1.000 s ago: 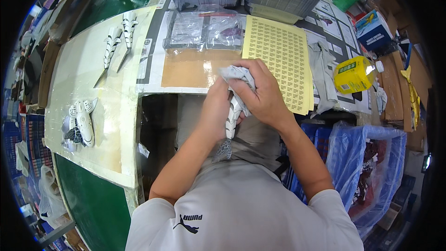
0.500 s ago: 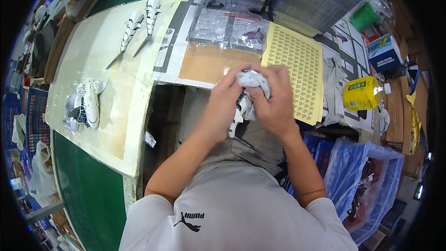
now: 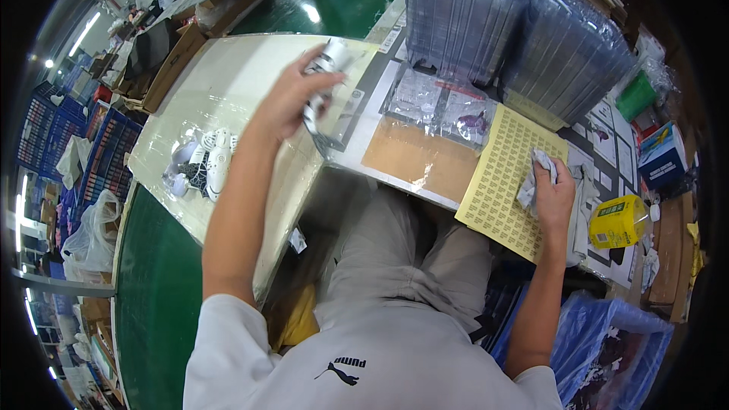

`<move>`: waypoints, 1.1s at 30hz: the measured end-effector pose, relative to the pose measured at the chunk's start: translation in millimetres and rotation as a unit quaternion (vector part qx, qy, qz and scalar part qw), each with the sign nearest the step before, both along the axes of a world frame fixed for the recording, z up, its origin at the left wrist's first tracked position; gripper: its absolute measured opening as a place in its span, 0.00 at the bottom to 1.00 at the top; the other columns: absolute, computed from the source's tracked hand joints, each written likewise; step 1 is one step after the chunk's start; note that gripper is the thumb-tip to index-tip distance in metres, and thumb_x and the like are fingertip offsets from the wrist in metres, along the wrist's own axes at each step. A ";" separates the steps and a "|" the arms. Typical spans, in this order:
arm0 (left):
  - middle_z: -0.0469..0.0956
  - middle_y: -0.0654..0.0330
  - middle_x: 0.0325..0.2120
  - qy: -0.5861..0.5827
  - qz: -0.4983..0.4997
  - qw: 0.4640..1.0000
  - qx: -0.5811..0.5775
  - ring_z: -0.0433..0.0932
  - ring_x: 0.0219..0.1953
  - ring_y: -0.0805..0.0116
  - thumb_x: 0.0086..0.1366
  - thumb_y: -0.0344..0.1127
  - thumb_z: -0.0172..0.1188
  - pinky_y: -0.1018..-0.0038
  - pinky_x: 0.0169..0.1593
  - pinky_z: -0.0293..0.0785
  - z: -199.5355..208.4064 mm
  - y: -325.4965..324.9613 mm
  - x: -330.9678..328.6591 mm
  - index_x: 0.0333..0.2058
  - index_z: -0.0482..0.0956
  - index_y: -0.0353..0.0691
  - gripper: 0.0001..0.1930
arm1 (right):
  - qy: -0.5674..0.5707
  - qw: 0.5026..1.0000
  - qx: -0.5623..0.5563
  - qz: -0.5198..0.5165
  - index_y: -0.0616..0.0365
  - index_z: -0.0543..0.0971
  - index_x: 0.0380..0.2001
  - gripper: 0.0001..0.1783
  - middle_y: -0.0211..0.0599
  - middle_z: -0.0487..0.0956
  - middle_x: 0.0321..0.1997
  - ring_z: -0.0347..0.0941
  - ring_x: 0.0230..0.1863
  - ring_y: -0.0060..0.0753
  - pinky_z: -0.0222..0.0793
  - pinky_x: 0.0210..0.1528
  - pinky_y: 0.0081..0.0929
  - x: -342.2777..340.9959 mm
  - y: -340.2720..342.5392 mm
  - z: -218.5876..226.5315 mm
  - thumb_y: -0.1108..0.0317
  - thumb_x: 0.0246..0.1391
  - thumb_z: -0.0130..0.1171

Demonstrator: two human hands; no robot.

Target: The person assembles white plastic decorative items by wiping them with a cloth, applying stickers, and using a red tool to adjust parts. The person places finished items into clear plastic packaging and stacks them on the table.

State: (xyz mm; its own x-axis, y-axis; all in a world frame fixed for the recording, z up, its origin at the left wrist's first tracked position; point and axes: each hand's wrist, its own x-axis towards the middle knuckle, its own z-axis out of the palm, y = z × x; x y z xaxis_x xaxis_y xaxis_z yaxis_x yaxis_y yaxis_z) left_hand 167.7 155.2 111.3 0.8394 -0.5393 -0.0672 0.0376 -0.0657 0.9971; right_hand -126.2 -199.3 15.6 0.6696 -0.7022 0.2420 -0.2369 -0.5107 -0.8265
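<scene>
My left hand [image 3: 292,99] is over the pale board at the far left, its fingers closed around a black-and-white striped toy piece [image 3: 332,55]. A dark pointed end [image 3: 325,139] sticks out below it; motion blur and the fingers hide whether more than one piece is there. My right hand [image 3: 556,193] grips a crumpled whitish cloth [image 3: 527,191] above the yellow sticker sheet [image 3: 493,190]. Further left on the board, white toy parts with black patterns [image 3: 219,163] lie beside a clear plastic wrapping [image 3: 180,171].
Stacks of clear plastic trays [image 3: 463,19] stand at the back. A yellow bottle [image 3: 616,222] and a grey cloth [image 3: 583,209] are at the right. A blue-lined bin [image 3: 585,334] sits low right. Clear-bagged parts [image 3: 437,102] lie above a brown sheet [image 3: 414,156].
My hands have parted from in front of my lap. The left carried the striped piece to the board at the far left; the right moved right with the cloth. The view has shifted.
</scene>
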 end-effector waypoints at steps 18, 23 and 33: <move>0.81 0.46 0.60 -0.276 0.216 0.819 0.455 0.81 0.61 0.46 0.55 0.49 0.71 0.55 0.64 0.75 -64.2 12.1 179.3 0.77 0.52 0.48 0.54 | 0.089 0.957 -0.037 -0.274 0.58 0.79 0.64 0.24 0.34 0.82 0.59 0.78 0.53 0.27 0.74 0.51 0.27 -269.5 -3.9 60.0 0.57 0.72 0.61; 0.79 0.37 0.59 -0.318 0.169 0.819 0.447 0.78 0.62 0.38 0.63 0.70 0.61 0.51 0.66 0.72 -100.3 -11.5 208.5 0.78 0.51 0.42 0.55 | 0.108 0.920 -0.106 -0.363 0.59 0.83 0.58 0.23 0.32 0.85 0.52 0.79 0.51 0.27 0.74 0.48 0.24 -358.9 13.7 87.2 0.54 0.70 0.64; 0.76 0.46 0.59 -0.272 -0.056 0.930 0.242 0.81 0.51 0.62 0.71 0.37 0.65 0.68 0.54 0.80 -159.8 27.9 248.0 0.75 0.58 0.36 0.39 | 0.252 0.804 0.023 -0.537 0.61 0.89 0.41 0.16 0.41 0.87 0.33 0.82 0.30 0.30 0.78 0.33 0.33 -565.9 41.8 89.7 0.58 0.61 0.66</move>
